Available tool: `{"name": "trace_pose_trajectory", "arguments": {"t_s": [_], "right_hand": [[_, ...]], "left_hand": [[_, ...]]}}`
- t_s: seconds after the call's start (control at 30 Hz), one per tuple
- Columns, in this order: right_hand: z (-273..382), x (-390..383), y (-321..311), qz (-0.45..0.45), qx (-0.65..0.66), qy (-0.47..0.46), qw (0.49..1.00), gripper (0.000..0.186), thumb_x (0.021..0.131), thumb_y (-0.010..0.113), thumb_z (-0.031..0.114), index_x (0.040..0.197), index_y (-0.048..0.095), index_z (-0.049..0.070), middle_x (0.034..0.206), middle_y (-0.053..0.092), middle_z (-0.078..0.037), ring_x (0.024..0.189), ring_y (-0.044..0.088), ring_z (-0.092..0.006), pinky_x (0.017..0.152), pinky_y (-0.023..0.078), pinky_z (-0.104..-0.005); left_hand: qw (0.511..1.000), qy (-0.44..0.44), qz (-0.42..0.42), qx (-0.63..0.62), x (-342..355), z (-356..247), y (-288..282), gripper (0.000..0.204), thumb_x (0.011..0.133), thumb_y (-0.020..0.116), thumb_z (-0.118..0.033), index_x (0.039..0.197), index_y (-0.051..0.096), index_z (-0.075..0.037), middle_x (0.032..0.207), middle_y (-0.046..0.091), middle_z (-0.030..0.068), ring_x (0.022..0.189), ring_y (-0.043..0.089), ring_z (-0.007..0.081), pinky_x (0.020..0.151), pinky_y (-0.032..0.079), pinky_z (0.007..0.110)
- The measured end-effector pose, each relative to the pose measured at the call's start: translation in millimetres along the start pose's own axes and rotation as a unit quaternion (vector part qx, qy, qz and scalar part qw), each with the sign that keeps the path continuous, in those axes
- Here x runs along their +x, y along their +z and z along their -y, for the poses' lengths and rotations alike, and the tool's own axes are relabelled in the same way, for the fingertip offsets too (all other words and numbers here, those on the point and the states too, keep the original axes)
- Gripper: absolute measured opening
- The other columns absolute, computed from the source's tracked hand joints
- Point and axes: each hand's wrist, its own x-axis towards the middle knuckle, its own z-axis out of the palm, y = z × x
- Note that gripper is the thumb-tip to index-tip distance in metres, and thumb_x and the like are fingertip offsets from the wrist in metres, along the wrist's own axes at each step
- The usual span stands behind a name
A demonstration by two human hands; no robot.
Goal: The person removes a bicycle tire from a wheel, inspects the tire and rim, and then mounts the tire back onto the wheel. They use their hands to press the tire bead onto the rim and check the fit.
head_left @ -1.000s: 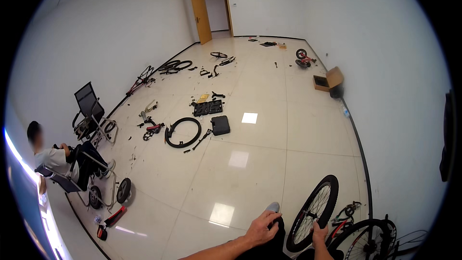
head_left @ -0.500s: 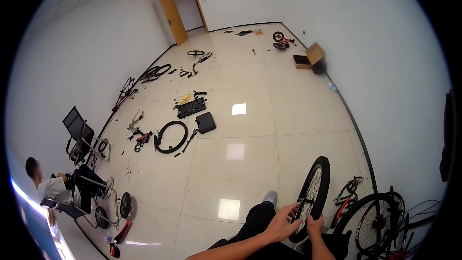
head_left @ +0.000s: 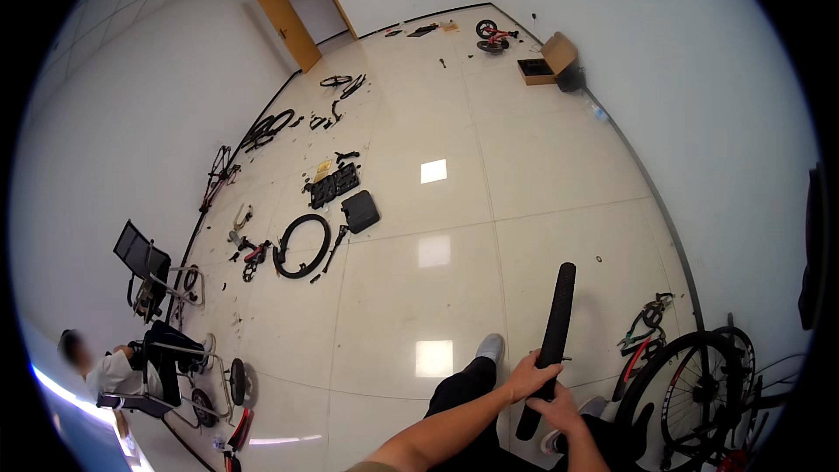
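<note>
A bicycle wheel (head_left: 558,319) with a black knobbly tyre stands nearly edge-on in front of me, tilted slightly to the right at its top. Its axle end pokes out on the right side. My left hand (head_left: 530,378) is closed on the wheel from the left, near the middle of its height. Lower down, my right hand (head_left: 557,409) grips the tyre from the right and near side. The spokes are mostly hidden at this angle. My legs and shoes are around the wheel's lower part.
More bicycle wheels (head_left: 666,367) and a frame lie at right, beside loose parts (head_left: 647,323). A tyre (head_left: 280,255), an opened tool case (head_left: 336,185) and a black case (head_left: 360,211) lie left of centre. A seated person (head_left: 122,374) is at far left; an open box (head_left: 537,72) stands by the right wall.
The wheel has turned from showing its spokes to edge-on, and shifted slightly left. Both hands moved with it, the left now against the tyre. The view has tilted and shifted.
</note>
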Motion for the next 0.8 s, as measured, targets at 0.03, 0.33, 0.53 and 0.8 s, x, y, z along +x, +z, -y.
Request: {"name": "trace_pose_trajectory", "arguments": {"t_s": [0.03,0.33,0.53,0.8], "right_hand": [[17,1,-18,0.024,0.040,0.035,0.998,0.038,0.083,0.077,0.020,0.112,0.066,-0.002,0.101,0.072,-0.010,0.095,0.067,-0.0189,0.084,0.052,-0.0331],[45,95,-47,-0.184,0.373,0.040,0.909,0.039,0.100,0.060,0.036,0.115,0.062,0.000,0.098,0.065,-0.008,0.083,0.064,-0.0164,0.073,0.054,-0.0324],[40,107,-35,-0.112,0.399,-0.017,0.910,0.039,0.098,0.065,0.030,0.123,0.058,0.002,0.098,0.065,-0.006,0.085,0.063,-0.0162,0.077,0.055,-0.0319],[48,101,-34,-0.080,0.380,-0.017,0.922,0.026,0.092,0.069,0.021,0.107,0.058,0.003,0.085,0.063,-0.008,0.068,0.063,-0.0173,0.063,0.055,-0.0329]], "left_hand": [[1.000,-0.005,-0.007,-0.018,-7,-4,-2,0.062,0.087,0.075,-0.036,0.131,0.055,0.003,0.115,0.066,0.0124,0.101,0.064,0.0193,0.093,0.052,0.033],[0.997,0.030,-0.043,0.056,-8,-19,7,0.062,0.082,0.077,-0.036,0.126,0.055,0.003,0.101,0.065,0.0119,0.092,0.064,0.0196,0.081,0.052,0.035],[0.997,0.002,-0.024,0.080,-13,-33,15,0.060,0.079,0.081,-0.035,0.120,0.057,0.003,0.098,0.068,0.0128,0.088,0.066,0.0205,0.080,0.054,0.035],[0.994,0.003,0.035,0.104,-20,-28,8,0.067,0.082,0.082,-0.036,0.126,0.054,0.005,0.105,0.068,0.0105,0.098,0.066,0.0169,0.087,0.054,0.032]]}}
